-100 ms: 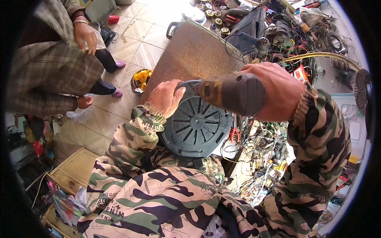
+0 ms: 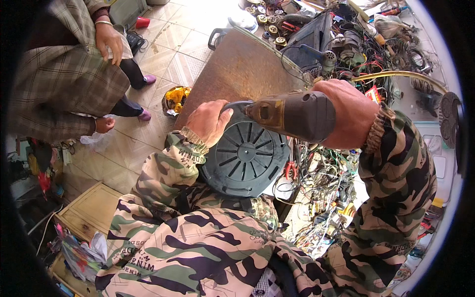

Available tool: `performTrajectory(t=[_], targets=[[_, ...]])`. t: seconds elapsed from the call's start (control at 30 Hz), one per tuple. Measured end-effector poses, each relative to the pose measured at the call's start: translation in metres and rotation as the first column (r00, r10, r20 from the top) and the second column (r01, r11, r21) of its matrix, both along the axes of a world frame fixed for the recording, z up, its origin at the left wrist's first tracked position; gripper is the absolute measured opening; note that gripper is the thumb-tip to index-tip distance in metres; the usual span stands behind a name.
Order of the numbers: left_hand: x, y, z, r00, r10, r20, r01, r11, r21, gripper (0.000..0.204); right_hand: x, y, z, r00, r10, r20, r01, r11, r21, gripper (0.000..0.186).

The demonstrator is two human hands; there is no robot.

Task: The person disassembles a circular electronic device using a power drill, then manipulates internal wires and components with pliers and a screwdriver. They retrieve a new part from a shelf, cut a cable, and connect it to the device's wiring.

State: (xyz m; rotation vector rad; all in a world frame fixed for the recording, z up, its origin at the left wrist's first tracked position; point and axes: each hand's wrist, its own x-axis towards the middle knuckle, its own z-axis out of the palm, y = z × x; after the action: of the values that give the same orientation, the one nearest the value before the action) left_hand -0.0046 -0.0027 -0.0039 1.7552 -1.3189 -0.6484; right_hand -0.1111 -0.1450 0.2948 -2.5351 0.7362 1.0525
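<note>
A round black plastic base [image 2: 236, 171] with radial slots rests against my lap, its slotted face up. My left hand [image 2: 210, 120] is closed on its upper left rim, thumb on top. My right hand [image 2: 346, 114] is wrapped round the handle of a dark, worn power drill [image 2: 302, 116]. The drill lies level above the base, its front end pointing left toward the upper rim, close to my left thumb. Whether its tip touches the rim cannot be made out.
A rusty brown board [image 2: 227, 69] stands beyond the base. Red-handled pliers [image 2: 291, 171] and tangled wires [image 2: 321, 190] lie to the right. Cables and motor parts [image 2: 341, 54] crowd the far right. At left a person in a plaid coat [image 2: 64, 94] is beside a bowl of yellow stuff [image 2: 175, 100].
The drill and my right hand have shifted slightly to the right, and the drill's front end shows more clearly. My left hand still grips the base.
</note>
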Motion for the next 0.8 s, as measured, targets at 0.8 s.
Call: performTrajectory(t=[0.8], targets=[[0.007,-0.021,0.007,0.975,-0.219,0.049,0.223,0.924,-0.312,0.038,-0.026,0.004,-0.007,0.997,-0.063,0.051,0.067,0.994,-0.084,0.042]])
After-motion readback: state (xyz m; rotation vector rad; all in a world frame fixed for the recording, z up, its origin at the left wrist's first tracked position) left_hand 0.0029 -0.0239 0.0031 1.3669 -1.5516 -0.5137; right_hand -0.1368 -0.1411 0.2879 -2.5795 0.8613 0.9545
